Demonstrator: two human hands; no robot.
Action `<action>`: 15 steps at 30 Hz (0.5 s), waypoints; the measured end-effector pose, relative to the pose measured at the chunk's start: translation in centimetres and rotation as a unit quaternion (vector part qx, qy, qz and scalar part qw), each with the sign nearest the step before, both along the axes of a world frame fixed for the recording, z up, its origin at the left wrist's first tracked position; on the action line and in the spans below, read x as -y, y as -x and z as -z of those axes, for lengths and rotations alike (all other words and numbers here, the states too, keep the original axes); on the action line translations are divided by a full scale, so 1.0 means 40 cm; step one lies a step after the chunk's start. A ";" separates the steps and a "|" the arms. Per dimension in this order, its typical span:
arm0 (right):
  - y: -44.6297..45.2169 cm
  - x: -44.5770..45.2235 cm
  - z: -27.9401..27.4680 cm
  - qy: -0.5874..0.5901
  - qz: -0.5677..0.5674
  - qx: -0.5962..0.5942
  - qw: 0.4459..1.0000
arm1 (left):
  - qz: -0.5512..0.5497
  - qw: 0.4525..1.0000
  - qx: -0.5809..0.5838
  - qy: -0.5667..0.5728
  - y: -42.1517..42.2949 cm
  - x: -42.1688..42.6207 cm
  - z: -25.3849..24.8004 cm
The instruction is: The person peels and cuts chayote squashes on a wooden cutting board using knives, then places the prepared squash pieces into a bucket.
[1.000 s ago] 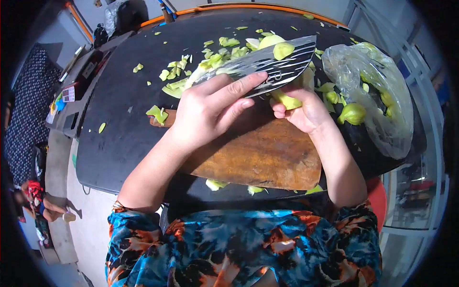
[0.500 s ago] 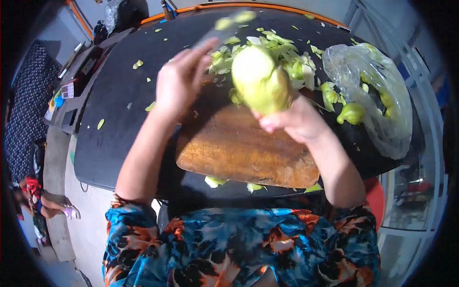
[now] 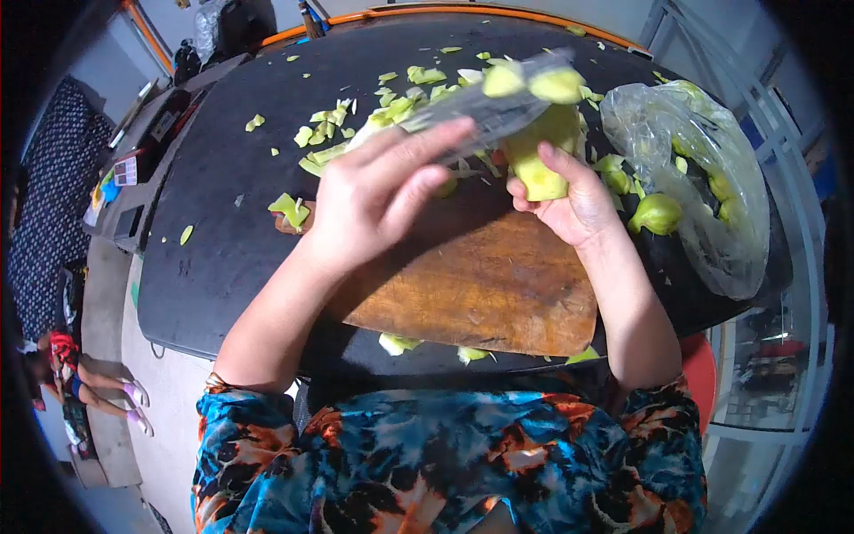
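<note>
My left hand (image 3: 378, 191) is closed around the handle of a knife (image 3: 480, 116), the handle mostly hidden by my fingers. The wide blade, smeared by motion, slants up to the right, and two pale green slices (image 3: 557, 86) cling to it. In my right hand (image 3: 580, 198) is a partly peeled chayote (image 3: 540, 173), its upper part behind the blade. Both hands are above a worn wooden cutting board (image 3: 463, 285). Green peelings (image 3: 391, 111) lie scattered beyond the board.
To the right, a clear plastic bag (image 3: 729, 240) holds several green chayotes, with another chayote (image 3: 656, 214) beside it. The black table (image 3: 213, 267) bears scraps near its front edge. Another person's legs (image 3: 102, 392) show at far left.
My left hand has swung the knife rightward, in front of the chayote. My right hand has moved slightly right and tilted the chayote. More peelings show left of the board.
</note>
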State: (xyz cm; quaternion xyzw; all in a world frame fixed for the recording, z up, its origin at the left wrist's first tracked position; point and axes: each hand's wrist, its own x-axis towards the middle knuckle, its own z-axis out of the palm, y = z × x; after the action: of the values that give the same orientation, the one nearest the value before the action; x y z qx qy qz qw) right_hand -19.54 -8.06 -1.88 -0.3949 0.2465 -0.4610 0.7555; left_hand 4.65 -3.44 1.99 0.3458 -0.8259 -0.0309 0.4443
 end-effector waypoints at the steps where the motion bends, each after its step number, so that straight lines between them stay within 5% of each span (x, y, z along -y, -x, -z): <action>1: -0.002 -0.001 0.003 0.005 -0.010 0.021 1.000 | 0.017 0.999 0.024 0.044 0.005 0.000 -0.002; 10: -0.019 -0.011 0.007 0.032 -0.078 0.074 0.994 | 0.054 0.994 0.066 0.073 0.004 -0.007 -0.010; 12: -0.022 -0.011 0.002 0.046 -0.094 0.030 0.994 | -0.032 0.997 0.044 0.058 -0.003 0.032 0.011; 13: -0.029 -0.025 -0.018 0.079 -0.109 0.011 0.991 | -0.123 0.992 0.006 -0.035 -0.032 0.081 0.041; 15: -0.055 -0.064 -0.042 0.162 -0.114 -0.032 0.980 | -0.173 0.983 -0.009 0.054 -0.103 0.141 0.043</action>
State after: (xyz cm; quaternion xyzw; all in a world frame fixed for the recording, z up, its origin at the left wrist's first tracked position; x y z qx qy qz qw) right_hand -17.35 -5.48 -0.21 -0.5522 0.1460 -0.3923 0.7210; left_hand 8.76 -9.09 0.26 0.4586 -0.7498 0.0879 0.4687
